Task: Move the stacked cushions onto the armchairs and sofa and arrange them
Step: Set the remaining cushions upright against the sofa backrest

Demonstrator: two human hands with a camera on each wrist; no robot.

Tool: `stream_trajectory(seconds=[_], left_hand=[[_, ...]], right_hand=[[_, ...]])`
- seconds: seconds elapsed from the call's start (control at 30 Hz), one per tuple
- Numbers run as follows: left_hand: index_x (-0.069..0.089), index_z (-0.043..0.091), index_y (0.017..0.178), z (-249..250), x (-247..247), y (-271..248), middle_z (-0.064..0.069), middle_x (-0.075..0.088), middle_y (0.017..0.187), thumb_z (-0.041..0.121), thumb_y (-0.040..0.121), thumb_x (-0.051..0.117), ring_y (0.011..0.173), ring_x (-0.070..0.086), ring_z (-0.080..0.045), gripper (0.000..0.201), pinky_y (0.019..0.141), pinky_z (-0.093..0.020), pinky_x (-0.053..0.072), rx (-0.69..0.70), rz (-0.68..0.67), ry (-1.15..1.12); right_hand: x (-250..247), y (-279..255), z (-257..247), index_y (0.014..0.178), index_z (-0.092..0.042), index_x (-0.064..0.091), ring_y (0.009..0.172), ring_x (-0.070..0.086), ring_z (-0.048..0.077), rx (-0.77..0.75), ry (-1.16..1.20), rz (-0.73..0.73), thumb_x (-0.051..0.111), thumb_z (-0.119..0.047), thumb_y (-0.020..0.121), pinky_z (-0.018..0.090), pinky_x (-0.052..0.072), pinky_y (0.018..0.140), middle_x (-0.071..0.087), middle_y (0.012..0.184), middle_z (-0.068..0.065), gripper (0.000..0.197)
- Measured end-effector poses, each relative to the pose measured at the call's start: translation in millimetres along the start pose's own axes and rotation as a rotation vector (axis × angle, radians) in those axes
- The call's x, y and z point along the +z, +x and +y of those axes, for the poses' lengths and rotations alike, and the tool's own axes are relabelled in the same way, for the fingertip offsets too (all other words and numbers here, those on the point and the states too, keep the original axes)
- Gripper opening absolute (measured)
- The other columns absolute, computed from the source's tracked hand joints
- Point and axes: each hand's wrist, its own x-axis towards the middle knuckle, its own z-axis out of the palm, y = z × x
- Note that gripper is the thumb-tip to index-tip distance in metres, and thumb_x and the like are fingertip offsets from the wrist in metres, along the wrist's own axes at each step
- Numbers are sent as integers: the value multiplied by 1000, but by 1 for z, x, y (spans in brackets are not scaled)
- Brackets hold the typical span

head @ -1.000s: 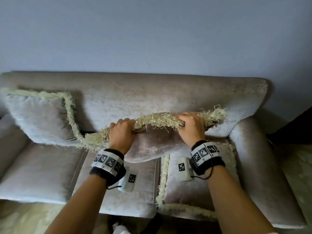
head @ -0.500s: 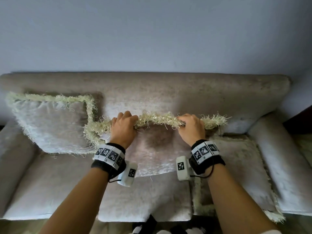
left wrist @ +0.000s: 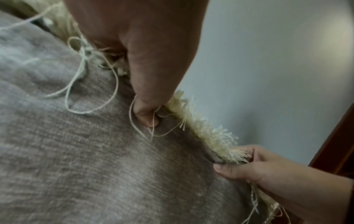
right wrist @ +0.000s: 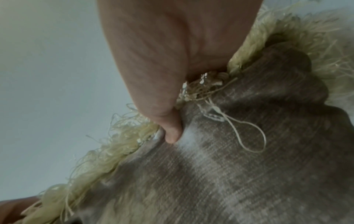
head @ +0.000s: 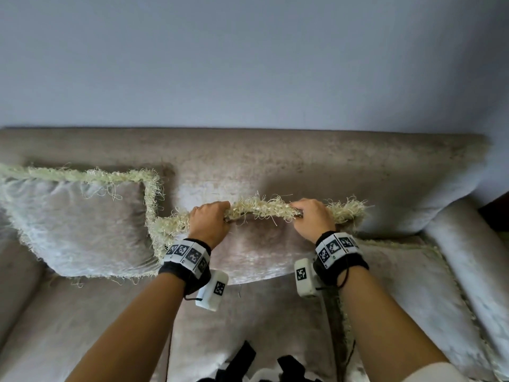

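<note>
A beige velvet cushion [head: 259, 249] with a cream fringe stands upright in the middle of the sofa [head: 275, 161], against the backrest. My left hand [head: 210, 221] and right hand [head: 311, 219] both grip its top fringed edge, thumbs pressed into the near face. The wrist views show each thumb on the fabric [left wrist: 95, 151] [right wrist: 210, 174] below the fringe. A second fringed cushion [head: 77, 224] leans on the backrest at the left, its corner touching the held one. A third cushion [head: 413, 293] lies flat on the right seat.
The sofa's right armrest [head: 473, 260] curves down at the right, the left armrest [head: 16, 271] at the left. A plain pale wall [head: 248, 64] rises behind the backrest. Dark footwear [head: 248, 365] shows at the bottom edge.
Both hands have carried the cushion left from above the flat right cushion, lowered it to the middle seat and tipped it upright beside the left cushion.
</note>
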Motion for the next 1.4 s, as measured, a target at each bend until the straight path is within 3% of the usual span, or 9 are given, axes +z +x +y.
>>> stream_trajectory(seconds=[0.1,0.2,0.4,0.6,0.9,0.97,1.07,1.2,1.4], left_hand=[[53,23,76,-8,6,21,2,60,70,29,86,62,70,63,-24,15,73,-37,54,-9,-62,-32],[58,19,80,-12,13,45,2,60,71,24,85,61,66,58,-22,7,66,-32,50,7,-87,-21],[48,23,72,-22,39,81,7,55,66,15,82,57,67,54,-19,16,93,-45,46,-3,-166,17],[54,21,87,-34,45,109,4,60,74,17,87,56,78,59,-23,4,96,-43,36,20,-113,-24],[52,15,114,-53,77,119,-4,66,99,11,87,57,97,59,-25,28,97,-40,36,22,45,-48],[47,15,125,-53,85,117,-6,58,126,11,86,55,123,50,-27,40,110,-47,29,71,92,-49],[26,18,147,-53,95,107,-5,17,159,5,85,52,147,11,-25,68,119,-48,10,96,39,-77],[10,24,152,-48,105,94,1,-6,161,-8,82,44,147,-9,-18,85,121,-41,9,117,-143,-255],[3,27,153,-50,114,87,6,-8,161,7,95,40,147,-11,-13,71,121,-43,0,143,-235,-116]], right_hand=[[16,21,5,120,-23,69,109,62,22,14,-27,-55,58,-2,82,42,51,95,69,120,-3,45],[25,40,10,121,-27,68,106,63,20,61,-53,-84,56,0,81,33,52,88,68,122,-7,49],[54,69,20,124,-31,65,118,59,22,141,-70,-132,59,-1,78,46,44,104,65,128,-4,55],[62,103,23,125,-31,64,119,54,19,98,-155,-56,61,-5,83,41,32,105,65,127,-7,50],[96,118,27,124,-27,64,109,55,21,53,-185,68,67,-18,86,42,32,99,66,117,-3,39],[100,118,30,122,-23,65,110,55,21,45,-146,125,67,-23,86,40,30,101,65,118,0,36],[102,118,34,126,-23,61,124,50,22,45,-91,179,60,-26,90,46,28,106,56,132,3,37],[106,114,38,144,-27,41,145,27,24,104,-150,-2,63,-31,90,58,23,112,26,158,2,58],[118,104,39,149,-28,25,147,21,20,50,-186,-78,54,-39,95,58,19,114,18,161,0,62]])
